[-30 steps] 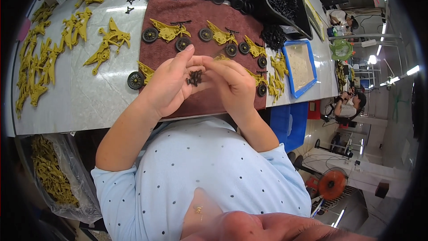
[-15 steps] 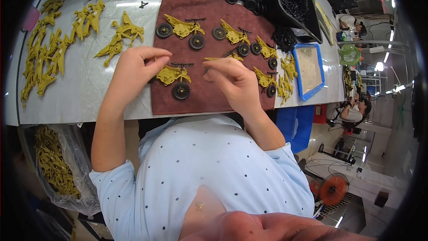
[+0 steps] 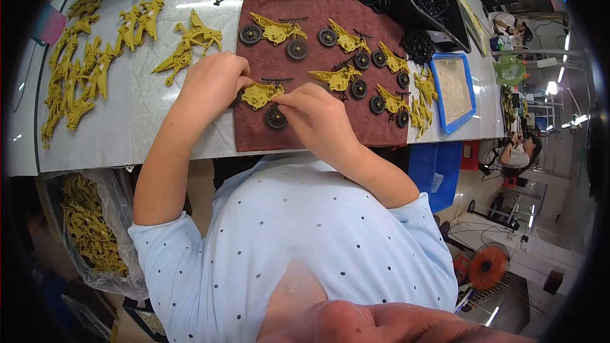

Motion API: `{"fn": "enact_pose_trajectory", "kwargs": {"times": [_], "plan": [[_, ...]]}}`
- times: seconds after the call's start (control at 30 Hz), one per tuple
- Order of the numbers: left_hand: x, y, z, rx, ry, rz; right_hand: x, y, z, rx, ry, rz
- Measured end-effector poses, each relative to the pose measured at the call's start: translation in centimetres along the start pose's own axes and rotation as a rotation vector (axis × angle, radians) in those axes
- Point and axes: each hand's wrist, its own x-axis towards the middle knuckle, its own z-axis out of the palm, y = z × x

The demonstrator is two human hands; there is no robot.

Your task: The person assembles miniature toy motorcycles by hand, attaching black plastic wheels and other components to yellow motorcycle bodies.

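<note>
The head view shows both hands at a yellow toy-motorcycle frame near the lower left corner of a red-brown towel. A black handlebar lies along the frame's upper side, and a black spoked wheel sits at its near right end. The left hand is at the frame's left end, its fingers curled toward the thumb; they hide that end, so I cannot tell whether they grip it. The right hand brings thumb and forefinger close together at the frame's right end, just above the wheel; whether they pinch the frame or a small piece is too small to tell.

For clean work here, the left fingers should steady the frame flat against the towel, while the right fingertips press gently and squarely, without leaning on the wheel or the handlebar. Pushing at a slant could twist the thin front end or slide the frame toward the towel's edge. The right wrist is best held low and off to the side, so the contact point can be seen. The neighbouring yellow frame lies near the right hand, so the knuckles need clearance there.
</note>
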Motion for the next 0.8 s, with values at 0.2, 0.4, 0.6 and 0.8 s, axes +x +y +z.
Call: {"fn": "enact_pose_trajectory", "kwargs": {"times": [0.2,0.4,0.6,0.8], "plan": [[0.4,-0.3,-1.1,-0.036,-0.135,-0.033,-0.4,0.0,-1.2,-0.019,0.066,0.063],[1.1,-0.6,-1.2,-0.092,-0.155,-0.084,-0.4,-0.1,-1.1,0.001,0.073,0.108],[1.0,-0.8,-0.3,-0.154,-0.124,-0.103,-0.2,0.3,-0.3,0.004,0.059,0.091],[0.1,-0.1,-0.2,-0.153,-0.099,-0.055,0.1,-0.2,1.6,-0.032,-0.062,0.058]]}}
